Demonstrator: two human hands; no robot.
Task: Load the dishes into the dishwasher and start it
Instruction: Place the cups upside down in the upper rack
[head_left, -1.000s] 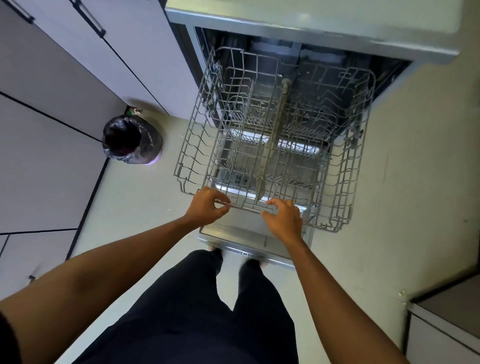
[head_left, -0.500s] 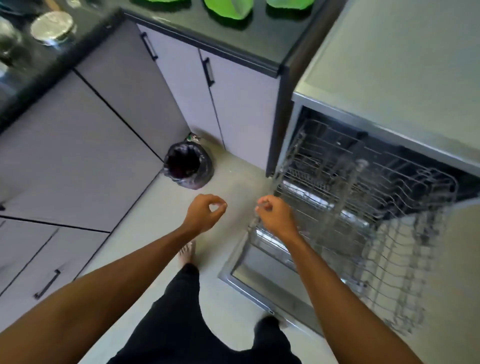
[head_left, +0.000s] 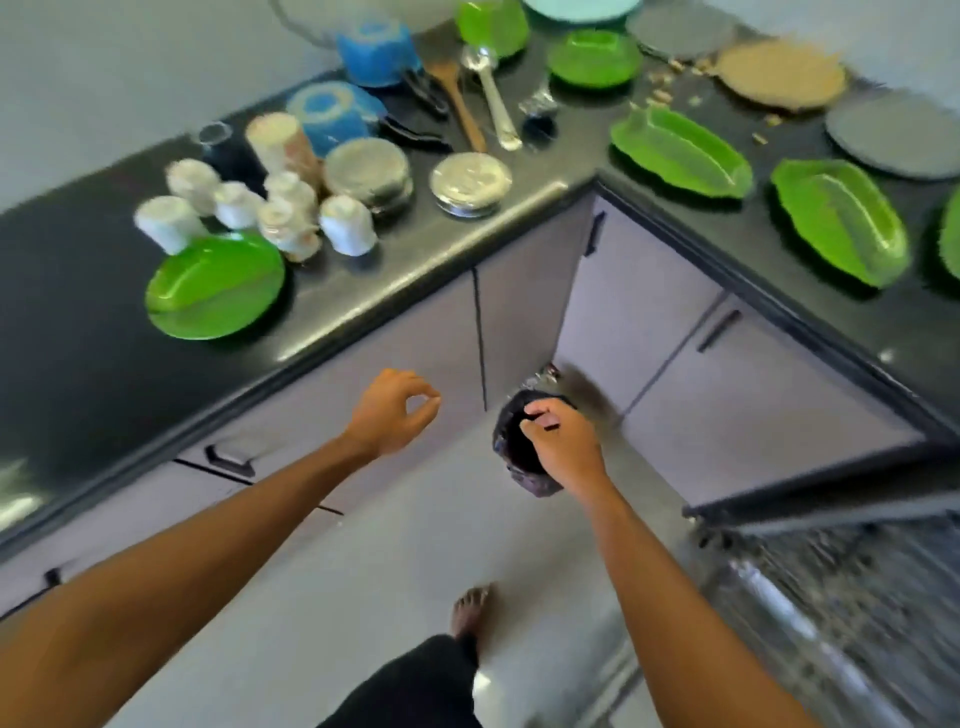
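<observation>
Glossy, smooth black countertop (head_left: 363, 291), catching light along its rounded edge. Shiny green plastic plates (head_left: 215, 286). Polished metal bowls (head_left: 470, 182) and bright metal spoon (head_left: 493, 88) beside a matt wooden spatula (head_left: 457, 98). Smooth white cups (head_left: 347, 224), ceramic-looking. Matt grey cabinet doors (head_left: 727, 395). Crinkled, glossy black plastic bin liner (head_left: 540, 486). Grey wire dishwasher rack (head_left: 841, 597), blurred. Smooth pale floor (head_left: 363, 597) with a soft sheen.

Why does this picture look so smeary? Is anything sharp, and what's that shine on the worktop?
Head view: motion blur smears the white cups and the dishwasher rack most; the left hand and right hand look sharper; a pale glare streak runs along the front edge of the black counter, and the wide lens bends its lines.
</observation>
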